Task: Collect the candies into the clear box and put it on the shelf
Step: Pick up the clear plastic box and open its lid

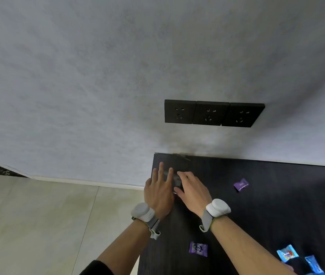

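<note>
Sitting at the table's far left corner, the clear box (174,180) was mostly hidden between two hands and showed only as a blurred, glassy patch. The left hand (158,190) lay against its 9 o'clock side, fingers spread and nearly straight, palm down; I could not tell whether it gripped the box or merely touched it. The right hand (192,190) came in from 3 o'clock, fingers (185,175) loosely curved over the box's top, not closed into a fist; whether it truly held the box could not be told either. Each wrist wore a white pod on a grey strap, the left band (143,214) and the right band (217,208).

Four candies lay loose on the dark table (276,205). A purple candy (241,184) sat at 3 o'clock from the box, well apart from it. A second purple candy (198,249) lay at 6 o'clock, between the two forearms. A blue candy (287,254) with a red and white mark lay near the 4 o'clock corner of the view, and another blue candy (314,264) lay just beside it, cut by the picture's edge.

Beyond the table, at 12 o'clock, rose a grey wall (98,76) bearing three black sockets (213,113) in a row. Pale floor tiles (38,215) spread at 8 o'clock.
</note>
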